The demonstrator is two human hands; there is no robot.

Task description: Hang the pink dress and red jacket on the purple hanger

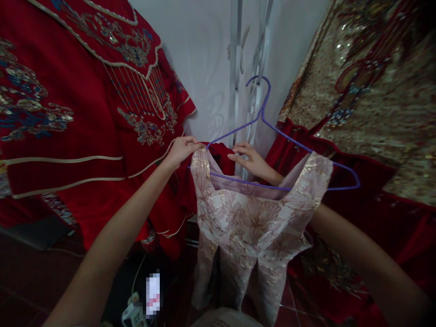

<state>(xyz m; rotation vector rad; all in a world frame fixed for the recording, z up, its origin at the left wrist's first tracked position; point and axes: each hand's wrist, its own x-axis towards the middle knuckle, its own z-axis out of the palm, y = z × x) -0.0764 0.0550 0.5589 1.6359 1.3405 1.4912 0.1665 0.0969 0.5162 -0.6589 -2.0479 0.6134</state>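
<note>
A pale pink dress (248,218) with gold flower patterns hangs on a purple wire hanger (235,131), its wide straps over the hanger's arms. The hanger's hook loops over a bar of the white metal rack (235,63). My left hand (183,151) pinches the top of the dress's left strap, close to the hanger arm. Behind the dress, my right hand (251,160) reaches through above the neckline, its fingers apart and nothing seen in them. The right forearm passes behind the right strap and is partly hidden by it.
Red embroidered garments (112,91) hang close on the left. On the right hangs a gold sequined garment (368,104) above dark red cloth. Below, a power strip (134,311) and a blurred bright screen (153,294) sit near a cable, over dark red floor tiles (289,304).
</note>
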